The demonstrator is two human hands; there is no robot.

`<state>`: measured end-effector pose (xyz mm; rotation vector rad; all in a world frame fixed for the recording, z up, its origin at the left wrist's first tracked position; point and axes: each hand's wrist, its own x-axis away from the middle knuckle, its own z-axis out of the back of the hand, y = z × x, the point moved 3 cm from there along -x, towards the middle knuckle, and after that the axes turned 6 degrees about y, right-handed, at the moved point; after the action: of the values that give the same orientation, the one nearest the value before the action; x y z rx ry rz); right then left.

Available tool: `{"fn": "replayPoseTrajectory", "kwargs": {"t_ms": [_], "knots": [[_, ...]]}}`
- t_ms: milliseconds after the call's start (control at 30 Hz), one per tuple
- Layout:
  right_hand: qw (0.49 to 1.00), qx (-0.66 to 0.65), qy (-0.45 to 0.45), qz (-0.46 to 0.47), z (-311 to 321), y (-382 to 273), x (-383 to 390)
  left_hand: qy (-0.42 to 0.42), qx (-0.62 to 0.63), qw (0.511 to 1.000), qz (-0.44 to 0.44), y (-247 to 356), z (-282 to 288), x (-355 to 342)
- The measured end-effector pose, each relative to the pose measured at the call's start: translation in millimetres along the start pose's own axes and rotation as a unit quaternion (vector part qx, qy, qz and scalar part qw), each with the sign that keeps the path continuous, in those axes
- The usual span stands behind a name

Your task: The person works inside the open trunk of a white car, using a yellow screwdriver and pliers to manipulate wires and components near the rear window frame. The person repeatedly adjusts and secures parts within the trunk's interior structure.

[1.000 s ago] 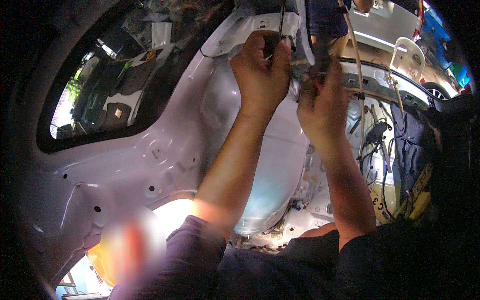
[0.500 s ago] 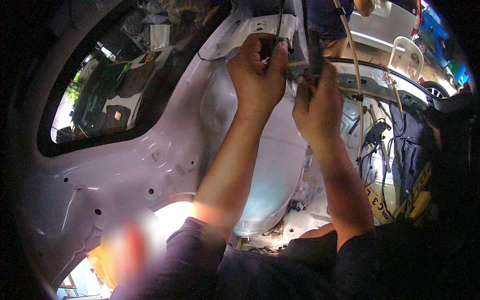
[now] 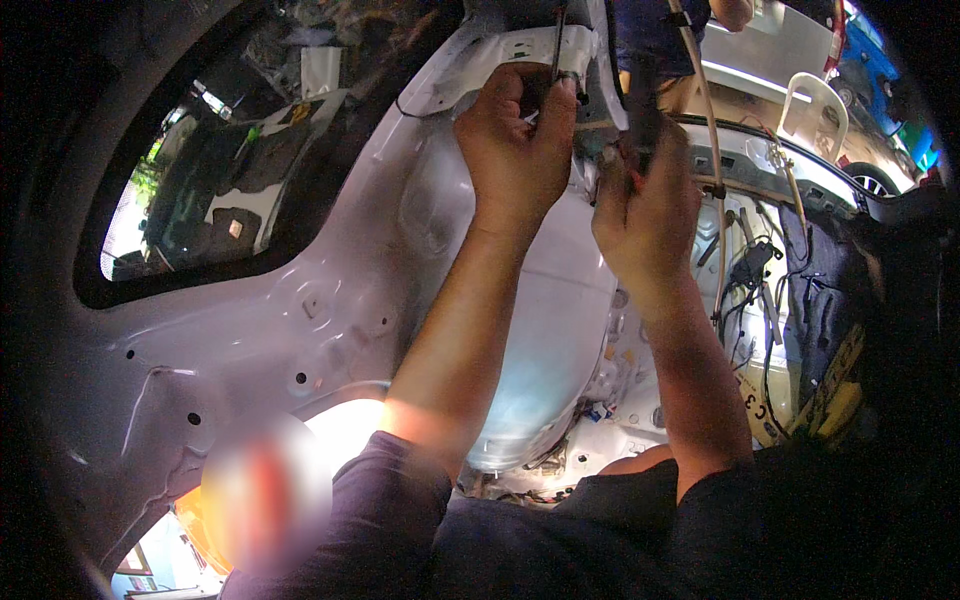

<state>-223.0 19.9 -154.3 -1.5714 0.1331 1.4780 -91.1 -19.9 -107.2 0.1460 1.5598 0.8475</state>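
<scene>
High in the view, in front of the bare grey car body panel [image 3: 430, 215], my left hand [image 3: 515, 150] pinches a thin dark cable [image 3: 559, 45] between thumb and finger. The cable hangs from above, and a small dark end shows by the fingertips. Just to the right, my right hand [image 3: 650, 205] closes around a dark, elongated tool [image 3: 645, 110] with a red part showing near the thumb. Motion blurs this tool, so its exact kind is unclear. The two hands are close but apart.
At left is a dark-framed side window [image 3: 230, 190]. A rounded wheel arch [image 3: 545, 340] bulges below my hands. Tan tubing [image 3: 712, 120] hangs at right, near loose black wiring [image 3: 755, 265]. A person [image 3: 655, 40] stands beyond, near a white plastic chair [image 3: 815, 110].
My right hand and the dark tool have shifted slightly right, away from the left hand. My left hand keeps its pinch in nearly the same place.
</scene>
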Motion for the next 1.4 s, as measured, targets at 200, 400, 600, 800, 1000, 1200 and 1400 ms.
{"fn": "replayPoseTrajectory", "kwargs": {"t_ms": [200, 400, 600, 800, 1000, 1200, 1400], "knots": [[0.997, -0.003, -0.034, -0.069, -4, 11, -2, -0.004, -0.044, 0.999, -0.017, -1, 0, 1], [0.991, 0.054, -0.081, -0.090, -6, 19, 0, -0.001, -0.018, 1.000, 0.003, -7, -3, -2], [0.999, 0.021, -0.038, -0.003, -1, 8, 0, 0.007, -0.017, 0.999, -0.031, 1, 0, 2], [0.995, 0.025, 0.011, 0.101, -5, 1, 0, 0.009, -0.026, 0.999, -0.035, 2, 2, 1], [0.999, -0.043, 0.014, -0.008, -4, 1, 1, -0.006, -0.031, 0.999, -0.017, -1, 2, 0], [0.993, -0.075, 0.072, 0.052, 2, -8, -1, 0.007, -0.017, 1.000, -0.016, 1, 1, 0], [0.999, 0.012, 0.026, 0.032, -7, -2, 1, 0.006, 0.005, 1.000, -0.024, 0, 0, -4]]}}
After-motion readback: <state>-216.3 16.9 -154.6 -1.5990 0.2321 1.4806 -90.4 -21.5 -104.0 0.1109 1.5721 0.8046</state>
